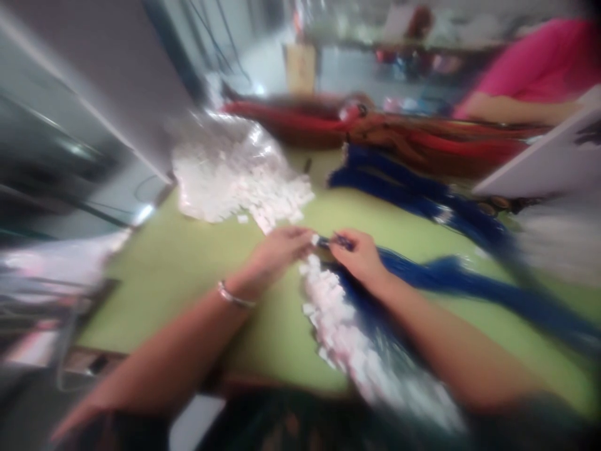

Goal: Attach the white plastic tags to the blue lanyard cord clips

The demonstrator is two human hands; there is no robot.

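L grip (pixel 280 248): wht piece (pixel 315 239), R grip (pixel 359 257): wires (pixel 323 242), tbl edge (pixel 135 258) well apart

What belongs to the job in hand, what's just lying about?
Likely in the job:
small white piece in left hand
dark strand in right hand
white pile near hands
near blue bundle
plastic bag of white pieces

Apparently lying about:
red bundle
tan block

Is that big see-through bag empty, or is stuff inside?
Not empty: lots of small white pieces show inside the clear plastic bag.
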